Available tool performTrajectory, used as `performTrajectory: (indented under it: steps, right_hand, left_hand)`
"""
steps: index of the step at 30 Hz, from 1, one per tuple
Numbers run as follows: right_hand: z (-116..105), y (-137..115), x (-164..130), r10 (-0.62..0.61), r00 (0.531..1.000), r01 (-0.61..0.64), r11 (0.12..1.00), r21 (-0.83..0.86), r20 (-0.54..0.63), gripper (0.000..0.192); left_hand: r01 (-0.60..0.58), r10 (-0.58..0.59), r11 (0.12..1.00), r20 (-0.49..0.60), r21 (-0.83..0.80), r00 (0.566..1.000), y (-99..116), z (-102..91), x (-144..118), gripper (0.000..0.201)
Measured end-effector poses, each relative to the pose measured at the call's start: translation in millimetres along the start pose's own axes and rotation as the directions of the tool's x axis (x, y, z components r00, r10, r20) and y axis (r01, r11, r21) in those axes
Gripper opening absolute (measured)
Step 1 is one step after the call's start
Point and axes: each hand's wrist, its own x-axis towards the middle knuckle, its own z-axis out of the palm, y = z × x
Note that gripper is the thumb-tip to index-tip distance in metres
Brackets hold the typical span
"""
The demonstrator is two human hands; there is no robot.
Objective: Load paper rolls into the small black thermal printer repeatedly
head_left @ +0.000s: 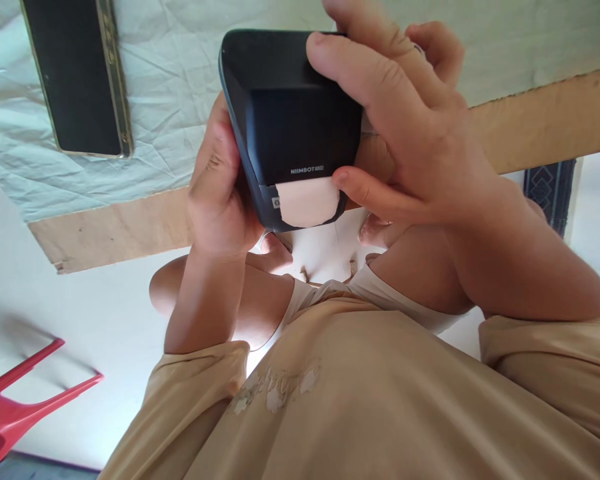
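I hold a dark blue NIIMBOT label printer (290, 113) in front of my chest, above a table edge. My left hand (215, 193) wraps around its left side. My right hand (415, 127) grips it from the right, fingers across the top and thumb at the slot. A blank white label (307, 203) sticks out of the slot at the printer's near end, and my right thumb touches the label's right edge. My beige shirt fills the bottom of the view.
A black phone (77, 77) with a gold rim lies on a wrinkled pale cloth (180, 100) that covers a wooden tabletop (540, 123). A red plastic chair (15, 407) stands on the white floor at lower left. A dark patterned rug (550, 190) shows at right.
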Motion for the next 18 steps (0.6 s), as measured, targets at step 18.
performTrajectory:
  steps: [18]
  right_hand:
    - [-8.1,-4.5,-2.0,0.031,0.998,-0.032,0.999,0.012,0.055,0.066]
  left_hand:
    - [-0.096,0.096,0.995,0.046,-0.018,0.994,-28.4,-40.8,1.6,0.038]
